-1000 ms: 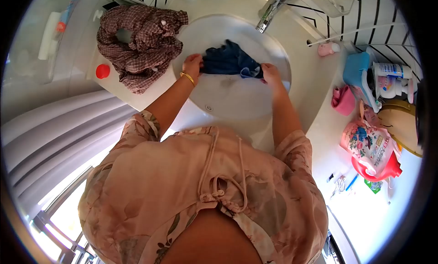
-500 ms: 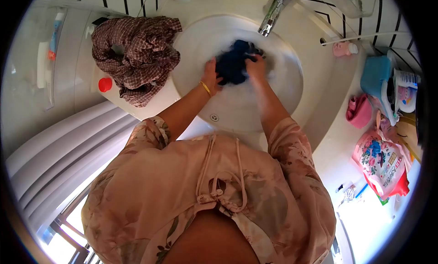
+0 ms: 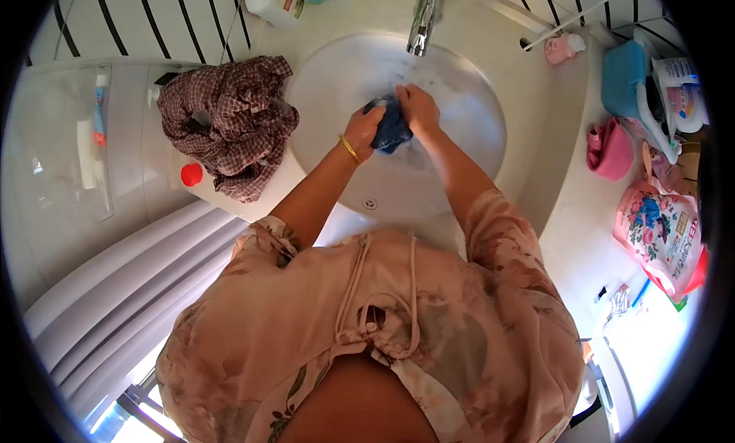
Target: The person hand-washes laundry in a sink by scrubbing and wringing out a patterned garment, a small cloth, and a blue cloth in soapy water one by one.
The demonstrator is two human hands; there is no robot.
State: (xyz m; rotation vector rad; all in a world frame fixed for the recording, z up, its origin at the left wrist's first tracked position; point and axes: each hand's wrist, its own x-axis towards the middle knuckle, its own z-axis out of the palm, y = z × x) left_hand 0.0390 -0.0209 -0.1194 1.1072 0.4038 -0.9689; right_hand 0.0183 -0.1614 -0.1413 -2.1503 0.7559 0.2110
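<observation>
A wet, dark blue cloth point(image 3: 392, 132) is bunched up between both hands over the round white basin point(image 3: 467, 163). Its exact kind cannot be made out. My left hand point(image 3: 362, 132), with a gold bangle at the wrist, is closed on the left side of the cloth. On the opposite side my right hand point(image 3: 420, 111) grips it with curled fingers, some of them hidden. Whitish, cloudy water with a little foam lies in the basin below. Just above the hands hangs the spout of the chrome faucet point(image 3: 423, 22).
A brown checked garment point(image 3: 230, 117) lies heaped on the left counter beside a red cap point(image 3: 191, 174). Bottles point(image 3: 274, 3) stand at the back. On the right are a small pink bottle point(image 3: 564, 49), a blue container point(image 3: 623, 75), a pink cloth point(image 3: 610, 150) and a floral pouch point(image 3: 658, 228).
The blue cloth, spread wider in the foamy water before, is now squeezed into a smaller bundle, and my hands are closer together. The view has shifted slightly.
</observation>
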